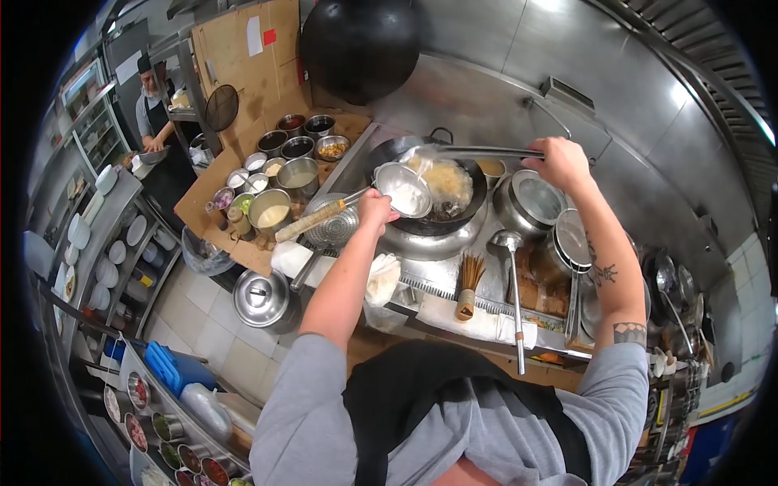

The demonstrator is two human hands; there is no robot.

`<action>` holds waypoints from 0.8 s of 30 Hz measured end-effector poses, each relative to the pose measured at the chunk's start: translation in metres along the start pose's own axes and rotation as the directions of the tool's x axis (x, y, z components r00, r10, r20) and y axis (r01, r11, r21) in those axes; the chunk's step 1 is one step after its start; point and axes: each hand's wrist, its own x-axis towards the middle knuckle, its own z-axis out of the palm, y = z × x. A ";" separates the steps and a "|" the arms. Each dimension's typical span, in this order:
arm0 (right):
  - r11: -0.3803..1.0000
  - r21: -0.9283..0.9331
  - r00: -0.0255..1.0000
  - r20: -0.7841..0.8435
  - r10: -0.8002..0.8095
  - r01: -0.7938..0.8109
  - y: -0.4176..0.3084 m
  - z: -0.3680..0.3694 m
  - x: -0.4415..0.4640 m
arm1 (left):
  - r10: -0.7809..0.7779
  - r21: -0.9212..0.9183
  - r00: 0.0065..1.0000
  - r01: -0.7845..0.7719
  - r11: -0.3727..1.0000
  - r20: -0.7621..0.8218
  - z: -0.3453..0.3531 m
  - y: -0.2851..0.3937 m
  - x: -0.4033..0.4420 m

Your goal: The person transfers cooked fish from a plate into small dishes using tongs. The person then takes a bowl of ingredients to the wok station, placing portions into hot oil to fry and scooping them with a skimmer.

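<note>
My left hand (377, 211) is closed on the side of a small round metal bowl (392, 180) with white contents, held over the near left edge of a dark wok (476, 212). A wooden handle (312, 221) runs out to the left beside this hand; whether it belongs to the bowl cannot be made out. In my right hand (561, 164), raised at the right, is a pair of long metal tongs (486, 151) reaching left across the wok. A whitish piece (416, 155), partly blurred, is at their tips. Pale golden food (447, 185) bubbles in the wok.
A perforated skimmer (334, 231) lies left of the wok. Sauce containers (298, 174) stand in a cardboard surround. A ladle (515, 292), a bamboo brush (468, 285) and several pots (527, 202) are at the right. Another person (158, 105) works at the far left.
</note>
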 end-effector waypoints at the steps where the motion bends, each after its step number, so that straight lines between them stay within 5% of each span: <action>1: 0.996 0.019 0.995 0.064 0.080 -0.082 0.001 -0.008 0.006 | -0.012 -0.020 1.000 0.012 1.000 -0.007 0.001 0.002 0.000; 15: 0.911 0.005 0.897 0.172 0.406 -0.413 -0.027 0.143 0.119 | -0.049 -0.180 0.999 0.043 0.983 -0.024 -0.026 -0.012 -0.031; 20: 0.924 0.018 0.921 0.091 0.379 -0.382 -0.034 0.115 0.111 | -0.050 -0.225 0.999 0.047 0.973 -0.007 -0.035 -0.014 -0.031; 24: 0.979 0.022 0.979 0.037 0.200 -0.201 -0.028 0.060 0.074 | -0.050 -0.188 0.999 0.050 0.981 0.008 -0.037 -0.014 -0.016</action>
